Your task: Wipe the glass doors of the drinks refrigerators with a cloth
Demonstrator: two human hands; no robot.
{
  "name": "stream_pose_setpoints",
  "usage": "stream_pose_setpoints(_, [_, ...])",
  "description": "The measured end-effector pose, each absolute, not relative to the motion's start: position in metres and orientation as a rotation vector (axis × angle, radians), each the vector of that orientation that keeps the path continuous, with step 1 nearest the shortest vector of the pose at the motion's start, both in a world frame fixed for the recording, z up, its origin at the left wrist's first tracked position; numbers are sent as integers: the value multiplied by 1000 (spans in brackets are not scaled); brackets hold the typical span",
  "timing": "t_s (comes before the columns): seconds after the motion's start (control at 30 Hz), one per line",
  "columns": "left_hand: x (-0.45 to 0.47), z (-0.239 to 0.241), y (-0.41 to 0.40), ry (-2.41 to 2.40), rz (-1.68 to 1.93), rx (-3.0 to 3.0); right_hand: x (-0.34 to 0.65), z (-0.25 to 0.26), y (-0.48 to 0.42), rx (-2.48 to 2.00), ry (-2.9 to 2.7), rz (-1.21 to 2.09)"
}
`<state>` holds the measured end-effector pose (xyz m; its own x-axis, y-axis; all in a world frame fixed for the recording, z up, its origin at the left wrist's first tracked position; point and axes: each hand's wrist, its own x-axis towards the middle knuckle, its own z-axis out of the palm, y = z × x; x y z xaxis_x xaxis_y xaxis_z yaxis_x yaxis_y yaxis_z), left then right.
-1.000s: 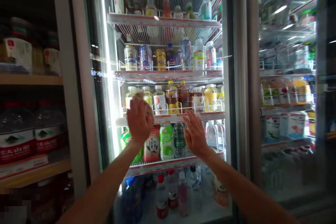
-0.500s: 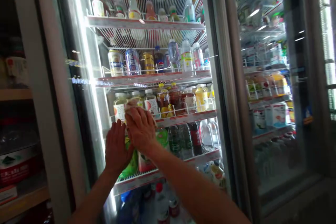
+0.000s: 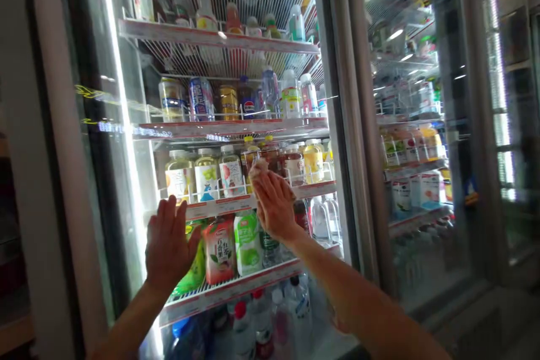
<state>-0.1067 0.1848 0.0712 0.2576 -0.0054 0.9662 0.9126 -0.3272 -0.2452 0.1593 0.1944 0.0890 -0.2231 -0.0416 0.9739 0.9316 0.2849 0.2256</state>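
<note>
I face a lit drinks fridge behind a shut glass door [image 3: 126, 56]. My left hand [image 3: 169, 247] lies flat on the glass with its fingers spread, low on the left, in front of a green bottle [image 3: 192, 270]. My right hand [image 3: 276, 205] presses a small pale cloth [image 3: 258, 167] against the glass at the height of the third shelf [image 3: 314, 187]. The fingers are closed over the cloth. A red drink carton [image 3: 219, 250] and a pale green bottle [image 3: 247, 242] stand behind the glass between my hands.
Wire shelves hold several rows of bottles and cans [image 3: 202, 98]. A grey door post [image 3: 346, 124] separates this fridge from a second glass-door fridge [image 3: 413, 152] on the right. A wide frame [image 3: 46, 180] runs down the left side.
The cloth has passed from my left hand to my right, which slid it rightward across the glass. My left hand dropped lower left and now rests flat. The view shifted right.
</note>
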Motion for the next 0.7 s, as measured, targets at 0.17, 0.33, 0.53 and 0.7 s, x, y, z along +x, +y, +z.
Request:
stream_pose_setpoints(0.17, [-104, 69, 186, -899, -1231, -1586, 227, 106, 196, -1013, -1089, -1027])
stream_pose_setpoints(0.33, [-103, 68, 187, -946, -1244, -1594, 185, 98, 194, -975, -1225, -1059])
stream_pose_setpoints(0.53, [-100, 66, 187, -949, -1266, -1593, 190, 83, 193, -901, -1332, -1070])
stream_pose_setpoints(0.7, [-96, 66, 188, -949, -1281, -1579, 195, 90, 196, -990, -1073, -946])
